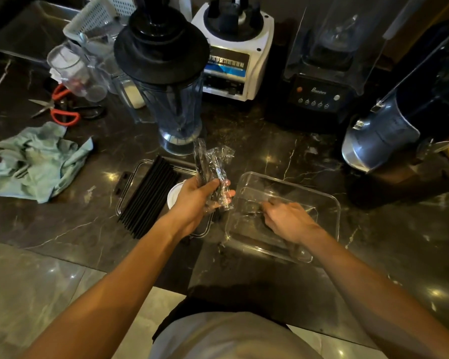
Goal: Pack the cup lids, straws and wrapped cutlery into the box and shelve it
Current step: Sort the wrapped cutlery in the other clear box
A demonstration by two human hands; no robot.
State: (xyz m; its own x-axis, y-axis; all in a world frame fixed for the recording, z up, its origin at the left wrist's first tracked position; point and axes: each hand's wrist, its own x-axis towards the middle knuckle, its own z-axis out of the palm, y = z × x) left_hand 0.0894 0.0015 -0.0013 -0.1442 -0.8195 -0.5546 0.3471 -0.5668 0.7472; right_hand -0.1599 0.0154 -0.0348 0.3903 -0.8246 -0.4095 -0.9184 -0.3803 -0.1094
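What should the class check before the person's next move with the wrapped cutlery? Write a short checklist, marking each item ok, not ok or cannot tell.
1. Left hand grips wrapped cutlery: ok.
2. Straws already in the left clear box: ok.
3. White cup lid in that box: ok.
4. Right hand out of the second clear container: not ok.
5. Right hand holds something: cannot tell, blurred.

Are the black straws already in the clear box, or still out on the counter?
In. The black straws lie in a row inside the left clear box, their near ends overhanging its front rim.
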